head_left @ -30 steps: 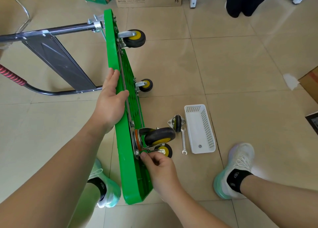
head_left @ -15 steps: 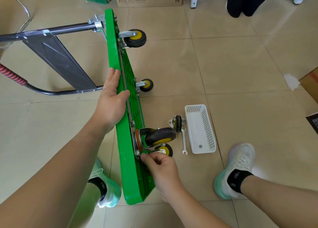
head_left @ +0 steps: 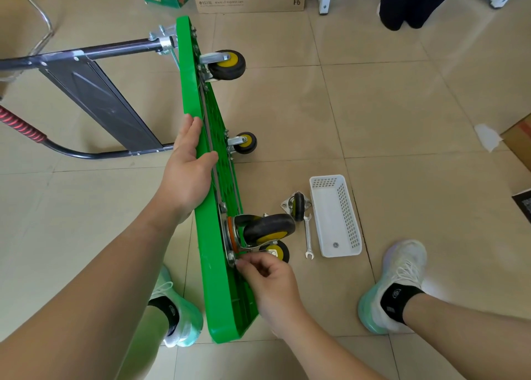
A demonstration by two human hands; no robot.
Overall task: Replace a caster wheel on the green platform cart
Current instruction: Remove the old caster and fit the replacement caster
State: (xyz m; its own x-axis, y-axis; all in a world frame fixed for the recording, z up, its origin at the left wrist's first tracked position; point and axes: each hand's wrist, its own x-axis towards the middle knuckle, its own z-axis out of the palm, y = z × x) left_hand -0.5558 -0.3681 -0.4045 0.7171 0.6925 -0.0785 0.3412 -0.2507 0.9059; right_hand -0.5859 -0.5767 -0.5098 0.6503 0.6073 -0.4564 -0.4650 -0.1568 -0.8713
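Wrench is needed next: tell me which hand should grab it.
Right. The right hand pinches a bolt at the caster, close to the wrench; the left hand grips the tipped cart.

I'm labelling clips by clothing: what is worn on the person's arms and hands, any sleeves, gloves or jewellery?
The left forearm and right forearm are bare, no sleeves in view. The left hand and the right hand wear no gloves; no watch, band or ring shows.
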